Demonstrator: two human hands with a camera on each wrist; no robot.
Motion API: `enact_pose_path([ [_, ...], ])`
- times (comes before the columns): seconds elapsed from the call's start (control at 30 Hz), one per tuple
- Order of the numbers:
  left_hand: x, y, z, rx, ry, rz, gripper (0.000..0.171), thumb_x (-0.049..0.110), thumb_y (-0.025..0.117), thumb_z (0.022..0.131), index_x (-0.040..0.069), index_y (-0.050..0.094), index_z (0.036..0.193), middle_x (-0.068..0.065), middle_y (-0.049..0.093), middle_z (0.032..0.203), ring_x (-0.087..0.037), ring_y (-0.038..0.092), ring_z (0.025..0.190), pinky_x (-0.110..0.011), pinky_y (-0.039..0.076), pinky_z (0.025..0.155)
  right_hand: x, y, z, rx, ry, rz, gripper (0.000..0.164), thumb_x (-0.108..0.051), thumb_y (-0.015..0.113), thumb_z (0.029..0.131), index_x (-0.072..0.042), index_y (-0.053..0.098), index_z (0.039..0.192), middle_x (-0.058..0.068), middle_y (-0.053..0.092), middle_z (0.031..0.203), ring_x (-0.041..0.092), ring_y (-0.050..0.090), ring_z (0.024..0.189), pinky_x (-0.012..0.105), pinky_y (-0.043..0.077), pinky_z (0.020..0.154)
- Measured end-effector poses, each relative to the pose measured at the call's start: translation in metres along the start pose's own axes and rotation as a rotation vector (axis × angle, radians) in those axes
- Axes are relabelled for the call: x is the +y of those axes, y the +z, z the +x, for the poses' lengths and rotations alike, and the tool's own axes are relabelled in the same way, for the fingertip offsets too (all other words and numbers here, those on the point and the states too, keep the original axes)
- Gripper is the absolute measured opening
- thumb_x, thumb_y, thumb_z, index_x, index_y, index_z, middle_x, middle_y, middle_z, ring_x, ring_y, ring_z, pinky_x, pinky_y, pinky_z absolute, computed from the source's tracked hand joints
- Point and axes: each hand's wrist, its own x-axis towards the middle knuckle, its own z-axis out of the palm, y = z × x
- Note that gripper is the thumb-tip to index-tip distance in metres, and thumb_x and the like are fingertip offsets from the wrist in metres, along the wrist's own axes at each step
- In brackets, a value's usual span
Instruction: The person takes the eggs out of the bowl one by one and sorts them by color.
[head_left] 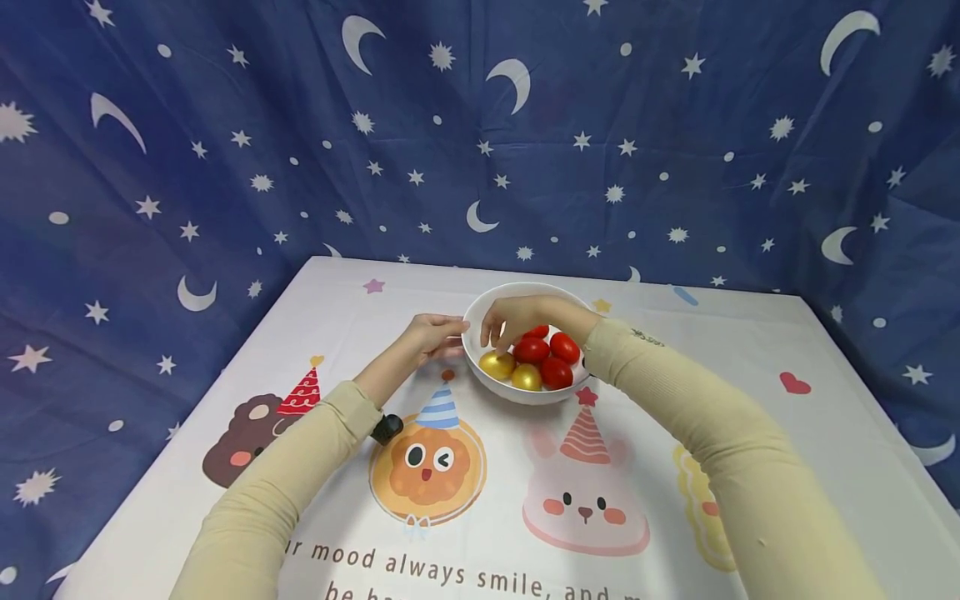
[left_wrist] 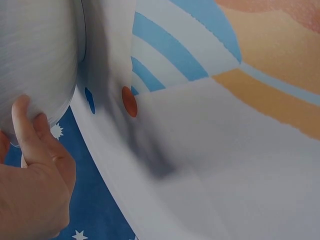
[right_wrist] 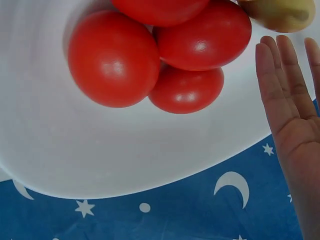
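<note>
A white bowl holds several shiny red eggs and two gold eggs. At its left side, my left hand holds the bowl by the rim. The left wrist view has the fingers of that hand against the bowl's outer wall. My right hand reaches over the rim, fingers pointing down by the left gold egg. Seen from the right wrist, its fingers are nearly straight, with a gold egg just beyond the tips. Whether they touch it, I cannot tell.
The white tablecloth has printed cartoon animals and lettering. Behind the table hangs a dark blue curtain with moons and stars. A black device sits at the left wrist.
</note>
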Motion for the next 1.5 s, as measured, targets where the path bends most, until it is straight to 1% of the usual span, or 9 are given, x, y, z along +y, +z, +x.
enact_pose_path([
  [0.13,0.0,0.0,0.001,-0.002,-0.001,0.002,0.043,0.013,0.062,0.092,0.002,0.053,0.132,-0.02,0.054,0.133,-0.008,0.064,0.064,-0.019,0.062,0.062,-0.003,0.003,0.003,-0.009,0.057,0.008,0.02,-0.014,0.07,0.084,-0.014,0.069,0.104,0.004,0.067,0.105,0.017,0.06,0.09,0.023,0.059,0.084],
  [0.2,0.0,0.0,0.001,0.001,-0.003,0.007,0.043,0.013,0.062,0.092,0.003,0.053,0.132,-0.019,0.055,0.132,-0.008,0.064,0.065,-0.018,0.062,0.061,-0.009,0.007,0.001,-0.001,0.116,-0.01,0.022,-0.01,0.068,0.085,-0.01,0.068,0.107,0.008,0.065,0.11,0.019,0.059,0.096,0.026,0.057,0.09],
  [0.27,0.0,0.0,0.001,0.005,-0.002,0.015,0.043,0.014,0.062,0.092,0.004,0.053,0.132,-0.018,0.056,0.132,-0.009,0.064,0.07,-0.018,0.061,0.062,-0.012,0.01,0.001,0.002,0.137,-0.02,0.023,-0.009,0.068,0.085,-0.011,0.068,0.107,0.008,0.064,0.112,0.019,0.058,0.099,0.026,0.057,0.091],
  [0.4,0.0,0.0,-0.001,0.01,-0.001,0.025,0.043,0.015,0.063,0.091,0.005,0.053,0.132,-0.016,0.056,0.132,-0.01,0.064,0.074,-0.018,0.062,0.063,-0.014,0.013,0.002,-0.011,0.14,-0.061,0.026,-0.01,0.069,0.083,-0.012,0.067,0.109,0.009,0.063,0.114,0.021,0.057,0.101,0.028,0.058,0.09],
  [0.5,0.0,0.0,-0.001,0.007,-0.002,0.026,0.043,0.015,0.062,0.092,0.004,0.053,0.133,-0.017,0.055,0.133,-0.008,0.064,0.069,-0.018,0.062,0.063,-0.015,0.014,0.003,-0.017,0.132,-0.105,0.027,-0.011,0.07,0.081,-0.015,0.066,0.107,0.007,0.063,0.112,0.02,0.056,0.1,0.027,0.058,0.088],
  [0.83,0.0,-0.001,0.0,0.002,-0.01,0.014,0.044,0.014,0.062,0.092,0.004,0.052,0.133,-0.018,0.055,0.132,-0.006,0.063,0.061,-0.017,0.061,0.06,-0.016,0.017,0.007,-0.031,0.135,-0.13,0.029,-0.008,0.071,0.081,-0.016,0.065,0.108,0.007,0.062,0.109,0.018,0.057,0.094,0.026,0.059,0.086],
  [1.03,0.001,-0.001,0.0,0.002,-0.008,0.022,0.044,0.015,0.062,0.092,0.004,0.052,0.134,-0.018,0.055,0.133,-0.006,0.064,0.061,-0.017,0.061,0.06,-0.016,0.017,0.008,-0.021,0.109,-0.168,0.028,-0.009,0.07,0.081,-0.016,0.065,0.108,0.005,0.062,0.11,0.019,0.056,0.097,0.024,0.058,0.086],
  [1.27,0.0,0.0,0.001,0.0,-0.007,0.031,0.044,0.016,0.061,0.092,0.005,0.052,0.134,-0.017,0.056,0.132,-0.007,0.063,0.064,-0.018,0.061,0.062,-0.017,0.015,0.003,-0.003,0.066,-0.173,0.028,-0.008,0.068,0.082,-0.013,0.066,0.109,0.008,0.065,0.111,0.02,0.057,0.098,0.026,0.057,0.09],
  [1.5,0.0,0.0,-0.001,-0.008,0.007,0.039,0.044,0.015,0.06,0.093,0.004,0.051,0.135,-0.019,0.053,0.134,-0.007,0.063,0.066,-0.018,0.062,0.065,-0.016,0.012,-0.003,0.027,0.041,-0.151,0.025,-0.008,0.067,0.083,-0.013,0.066,0.108,0.008,0.064,0.108,0.021,0.057,0.096,0.026,0.057,0.087],
])
